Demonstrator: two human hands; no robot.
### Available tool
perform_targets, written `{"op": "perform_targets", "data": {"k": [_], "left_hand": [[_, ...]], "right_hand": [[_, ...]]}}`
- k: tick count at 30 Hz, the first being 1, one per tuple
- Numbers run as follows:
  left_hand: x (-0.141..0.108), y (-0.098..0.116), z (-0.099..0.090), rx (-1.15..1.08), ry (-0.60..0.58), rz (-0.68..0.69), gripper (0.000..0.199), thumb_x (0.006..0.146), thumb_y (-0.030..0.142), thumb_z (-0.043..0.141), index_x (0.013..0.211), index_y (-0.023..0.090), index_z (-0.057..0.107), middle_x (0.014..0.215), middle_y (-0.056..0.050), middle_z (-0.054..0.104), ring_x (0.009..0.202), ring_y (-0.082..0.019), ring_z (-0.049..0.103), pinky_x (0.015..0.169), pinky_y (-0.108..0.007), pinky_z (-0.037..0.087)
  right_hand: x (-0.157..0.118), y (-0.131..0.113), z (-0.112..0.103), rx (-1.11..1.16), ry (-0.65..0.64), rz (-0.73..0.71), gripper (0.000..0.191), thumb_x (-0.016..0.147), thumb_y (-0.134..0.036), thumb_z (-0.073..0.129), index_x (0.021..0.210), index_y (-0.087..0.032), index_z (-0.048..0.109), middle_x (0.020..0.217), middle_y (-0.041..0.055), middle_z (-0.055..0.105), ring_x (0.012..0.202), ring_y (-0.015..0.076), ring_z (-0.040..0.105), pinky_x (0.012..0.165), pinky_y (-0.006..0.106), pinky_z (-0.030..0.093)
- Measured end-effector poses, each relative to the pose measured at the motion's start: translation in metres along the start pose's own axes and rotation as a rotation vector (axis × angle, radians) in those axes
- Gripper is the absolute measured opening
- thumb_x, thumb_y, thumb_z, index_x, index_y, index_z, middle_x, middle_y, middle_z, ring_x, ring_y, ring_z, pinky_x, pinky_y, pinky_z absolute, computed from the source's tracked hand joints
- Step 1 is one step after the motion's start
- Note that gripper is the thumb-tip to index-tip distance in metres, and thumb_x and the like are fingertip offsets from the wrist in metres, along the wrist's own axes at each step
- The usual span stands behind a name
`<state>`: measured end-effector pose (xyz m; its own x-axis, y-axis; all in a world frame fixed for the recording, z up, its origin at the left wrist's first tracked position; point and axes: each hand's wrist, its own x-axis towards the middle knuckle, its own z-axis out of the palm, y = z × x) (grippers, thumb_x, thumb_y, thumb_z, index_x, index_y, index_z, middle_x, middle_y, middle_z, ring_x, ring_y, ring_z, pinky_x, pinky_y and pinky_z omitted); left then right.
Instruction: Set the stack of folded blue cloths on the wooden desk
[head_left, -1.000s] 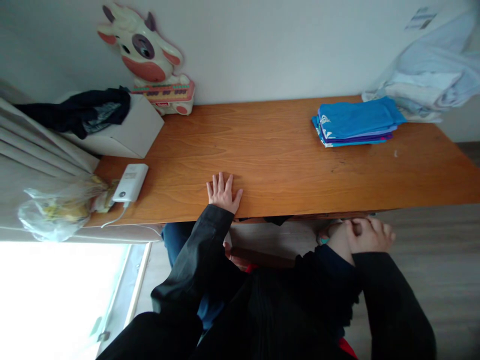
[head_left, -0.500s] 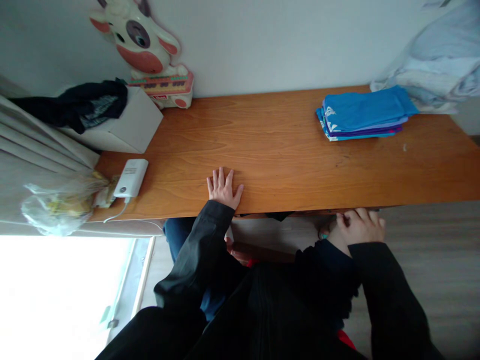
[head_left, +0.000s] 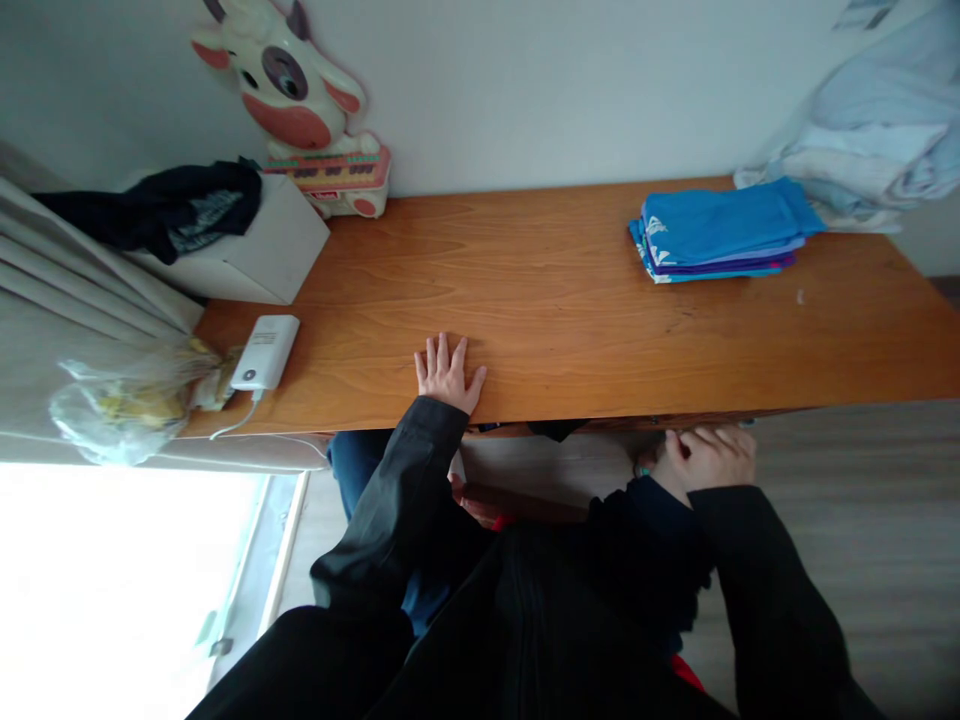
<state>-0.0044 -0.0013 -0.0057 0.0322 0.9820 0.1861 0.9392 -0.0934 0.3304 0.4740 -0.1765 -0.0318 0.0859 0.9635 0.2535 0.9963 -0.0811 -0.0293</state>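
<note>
The right hand [head_left: 709, 458] has moved up from below the desk and now sits against the underside of the tabletop [head_left: 570, 300] front edge, fingers curled; what they grip, if anything, cannot be told. The left hand [head_left: 448, 374] stays flat on the tabletop, fingers spread and open, holding nothing. Judged from this, the left hand braces while the right works at the edge. The tabletop is smooth orange-brown wood with visible grain. Farther out lie folded blue cloths [head_left: 720, 235], soft and stacked, and a rigid white charger [head_left: 265, 352].
</note>
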Motion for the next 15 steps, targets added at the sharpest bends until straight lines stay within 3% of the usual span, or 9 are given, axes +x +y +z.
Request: {"op": "perform_targets", "data": {"k": [2, 6, 12, 15], "left_hand": [[0.000, -0.002, 0.001, -0.010, 0.000, 0.001, 0.076, 0.109, 0.055, 0.065, 0.174, 0.017, 0.060, 0.191, -0.019, 0.036, 0.181, -0.046, 0.027, 0.148, -0.070, 0.016], [0.001, -0.002, 0.001, -0.033, -0.003, -0.011, 0.077, 0.107, 0.056, 0.065, 0.174, 0.018, 0.060, 0.192, -0.016, 0.035, 0.182, -0.045, 0.025, 0.148, -0.071, 0.015], [0.000, 0.002, -0.002, -0.015, -0.019, -0.013, 0.076, 0.108, 0.055, 0.064, 0.174, 0.016, 0.059, 0.192, -0.019, 0.035, 0.182, -0.045, 0.025, 0.149, -0.071, 0.014], [0.000, 0.002, -0.002, 0.009, -0.019, -0.009, 0.076, 0.109, 0.055, 0.063, 0.174, 0.016, 0.059, 0.192, -0.019, 0.035, 0.182, -0.045, 0.025, 0.149, -0.069, 0.015]], "right_hand": [[0.001, 0.001, -0.004, -0.040, 0.029, -0.001, 0.041, 0.107, -0.047, 0.064, 0.075, -0.022, 0.069, 0.088, 0.0120, 0.072, 0.093, 0.0307, 0.063, 0.094, 0.050, 0.047], [0.002, 0.002, -0.009, -0.135, 0.090, 0.049, 0.035, 0.108, -0.050, 0.063, 0.093, -0.021, 0.075, 0.114, 0.0195, 0.075, 0.109, 0.0384, 0.061, 0.085, 0.049, 0.041], [0.000, 0.007, 0.002, -0.171, 0.022, -0.053, 0.043, 0.111, -0.046, 0.060, 0.081, -0.019, 0.074, 0.090, 0.0116, 0.072, 0.091, 0.0268, 0.058, 0.088, 0.044, 0.040], [0.002, 0.014, 0.002, -0.196, 0.030, -0.038, 0.042, 0.112, -0.048, 0.061, 0.087, -0.018, 0.076, 0.100, 0.0145, 0.074, 0.099, 0.0293, 0.059, 0.086, 0.041, 0.035]]}}
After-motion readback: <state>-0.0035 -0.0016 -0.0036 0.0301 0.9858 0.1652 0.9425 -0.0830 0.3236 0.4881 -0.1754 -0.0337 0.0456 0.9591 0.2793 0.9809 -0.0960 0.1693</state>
